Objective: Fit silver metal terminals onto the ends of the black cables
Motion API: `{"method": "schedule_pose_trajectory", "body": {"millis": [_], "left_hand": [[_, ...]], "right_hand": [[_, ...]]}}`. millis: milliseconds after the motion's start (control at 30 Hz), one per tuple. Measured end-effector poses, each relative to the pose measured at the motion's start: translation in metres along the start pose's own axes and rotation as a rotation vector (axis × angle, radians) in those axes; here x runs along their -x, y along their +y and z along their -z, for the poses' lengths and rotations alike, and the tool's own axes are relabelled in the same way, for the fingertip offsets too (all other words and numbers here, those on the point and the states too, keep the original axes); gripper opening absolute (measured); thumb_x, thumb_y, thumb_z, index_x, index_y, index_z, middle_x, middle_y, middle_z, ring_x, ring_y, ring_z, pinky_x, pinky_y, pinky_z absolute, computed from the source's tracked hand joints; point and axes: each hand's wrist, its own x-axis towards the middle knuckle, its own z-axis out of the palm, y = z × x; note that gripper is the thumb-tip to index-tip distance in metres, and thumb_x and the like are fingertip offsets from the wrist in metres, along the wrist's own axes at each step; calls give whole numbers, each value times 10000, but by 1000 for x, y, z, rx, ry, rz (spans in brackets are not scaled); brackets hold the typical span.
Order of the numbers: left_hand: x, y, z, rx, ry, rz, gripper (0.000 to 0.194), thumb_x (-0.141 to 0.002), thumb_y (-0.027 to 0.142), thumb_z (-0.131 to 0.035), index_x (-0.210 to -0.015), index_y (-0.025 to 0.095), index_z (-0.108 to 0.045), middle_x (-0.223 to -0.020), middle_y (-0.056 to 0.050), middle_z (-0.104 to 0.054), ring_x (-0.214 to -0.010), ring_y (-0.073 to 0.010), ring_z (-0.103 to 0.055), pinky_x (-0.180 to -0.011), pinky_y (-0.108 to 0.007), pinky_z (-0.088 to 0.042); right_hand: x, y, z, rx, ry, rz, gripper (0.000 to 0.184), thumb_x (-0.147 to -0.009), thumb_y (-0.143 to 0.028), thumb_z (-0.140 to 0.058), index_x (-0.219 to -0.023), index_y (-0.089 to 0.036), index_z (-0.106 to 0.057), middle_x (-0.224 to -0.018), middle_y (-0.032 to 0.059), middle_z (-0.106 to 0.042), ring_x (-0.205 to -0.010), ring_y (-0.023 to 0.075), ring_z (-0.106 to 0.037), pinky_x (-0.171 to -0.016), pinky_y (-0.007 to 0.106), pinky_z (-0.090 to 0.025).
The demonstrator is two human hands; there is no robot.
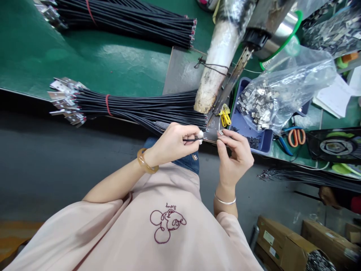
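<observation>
My left hand pinches a thin black wire near its end, thumb and taped fingertip pressed on it. Just to its right, my right hand holds a small metal terminal between its fingertips, close to the wire's tip. A bundle of black wires tied with a red band lies on the bench edge behind my left hand, with metal tabs at its left end. The tip of a soldering tool points down just above my hands.
A blue tray holds a clear bag of metal terminals. A second wire bundle lies at the back on the green mat. Orange-handled scissors lie at right. Cardboard boxes stand on the floor at lower right.
</observation>
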Motion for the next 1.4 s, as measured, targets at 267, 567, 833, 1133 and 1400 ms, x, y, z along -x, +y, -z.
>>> {"method": "schedule_pose_trajectory", "body": {"millis": [267,567,833,1133,1400], "left_hand": [[2,0,-3,8,39,20,75,-804,110,-598,-748,133,-642,-508,75,-430,-500,-53,-295,-488,-198,-257],[1,1,-1,38,12,29,57,-820,134,-620,-785,133,-665,-549,54,-513,-498,-54,-344,-491,-196,-302],[2,1,-3,141,74,92,125,-847,209,-656,-827,117,-738,-635,-6,-646,-549,-77,-511,-522,-188,-414],[-5,9,-5,328,158,194,44,-717,124,-637,-687,121,-670,-591,23,-581,-535,-48,-463,-492,-143,-370],[-10,10,-6,385,200,219,82,-734,157,-633,-676,124,-681,-588,15,-578,-535,-64,-484,-495,-166,-377]], "right_hand": [[7,4,-13,-9,-77,58,212,-906,-189,-681,-1058,-315,-756,-1106,21,-753,-1033,196,-730,-945,426,-631],[6,6,-13,58,-25,159,249,-900,-160,-678,-1075,-320,-753,-1190,35,-720,-1039,199,-745,-952,424,-666],[4,4,-12,35,-72,128,165,-911,-141,-647,-1010,-264,-698,-1157,44,-737,-1076,203,-722,-956,414,-630],[8,-1,-12,173,97,404,357,-843,-127,-744,-1128,-339,-712,-1063,-7,-790,-925,199,-774,-840,365,-664],[6,7,-19,-86,13,150,115,-920,-142,-626,-995,-227,-644,-1082,47,-769,-972,198,-771,-844,388,-667]]}}
